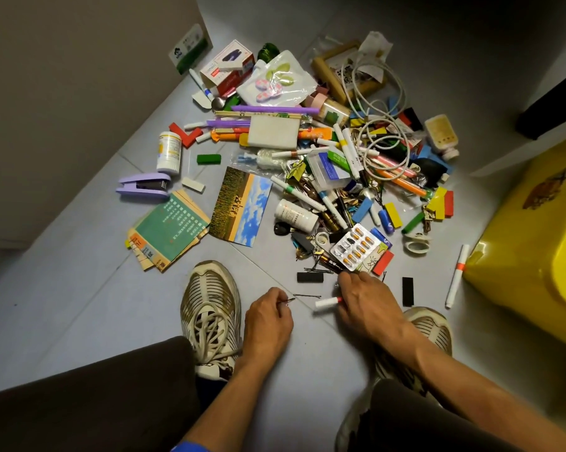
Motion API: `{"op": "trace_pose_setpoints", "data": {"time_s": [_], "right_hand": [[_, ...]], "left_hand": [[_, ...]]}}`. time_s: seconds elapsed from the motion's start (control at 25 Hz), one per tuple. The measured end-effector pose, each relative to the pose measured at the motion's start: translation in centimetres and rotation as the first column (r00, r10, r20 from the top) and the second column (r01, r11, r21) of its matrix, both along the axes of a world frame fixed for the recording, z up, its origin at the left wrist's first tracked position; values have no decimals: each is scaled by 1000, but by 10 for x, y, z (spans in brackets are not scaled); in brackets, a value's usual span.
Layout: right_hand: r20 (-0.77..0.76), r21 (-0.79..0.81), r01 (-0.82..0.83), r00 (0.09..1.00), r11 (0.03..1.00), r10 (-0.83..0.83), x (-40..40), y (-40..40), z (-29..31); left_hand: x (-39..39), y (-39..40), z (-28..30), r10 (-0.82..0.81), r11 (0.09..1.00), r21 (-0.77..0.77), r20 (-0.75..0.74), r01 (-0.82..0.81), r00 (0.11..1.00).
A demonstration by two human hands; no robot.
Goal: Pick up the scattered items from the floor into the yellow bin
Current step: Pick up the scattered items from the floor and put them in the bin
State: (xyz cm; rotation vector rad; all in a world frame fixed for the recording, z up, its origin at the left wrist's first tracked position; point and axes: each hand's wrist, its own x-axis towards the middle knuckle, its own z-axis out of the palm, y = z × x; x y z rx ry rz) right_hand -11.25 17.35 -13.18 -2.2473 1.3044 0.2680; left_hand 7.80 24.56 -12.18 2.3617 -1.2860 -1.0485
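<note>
A heap of small items [324, 158] covers the grey floor: markers, cables, bottles, coloured blocks, cards. The yellow bin [532, 243] stands at the right edge. My left hand [268, 321] pinches a thin hairpin [290, 300] just above the floor in front of my left shoe. My right hand [363, 301] grips a white marker with a red band [327, 302], and its fingertips reach the near edge of the heap by a pill blister pack [356, 246]. Another hairpin [307, 295] lies between my hands.
My two shoes [210, 308] stand on the floor on either side of my hands. A purple stapler [144, 187], a green booklet [167, 230] and a landscape postcard [241, 207] lie left of the heap. A white marker [456, 275] and a black block [407, 291] lie near the bin.
</note>
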Motion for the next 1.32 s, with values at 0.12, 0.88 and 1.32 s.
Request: {"op": "trace_pose_setpoints", "data": {"time_s": [0.12, 0.88, 1.32], "right_hand": [[201, 209, 227, 942, 951, -269, 2, -7, 1], [-89, 29, -188, 978, 982, 189, 47, -3, 5], [86, 947, 317, -97, 51, -992, -6, -22, 75]], "left_hand": [[6, -6, 5, 135, 990, -38, -34, -136, 990], [4, 12, -13, -334, 940, 171, 277, 295, 901], [-35, -57, 38, 287, 958, 139, -396, -252, 872]]}}
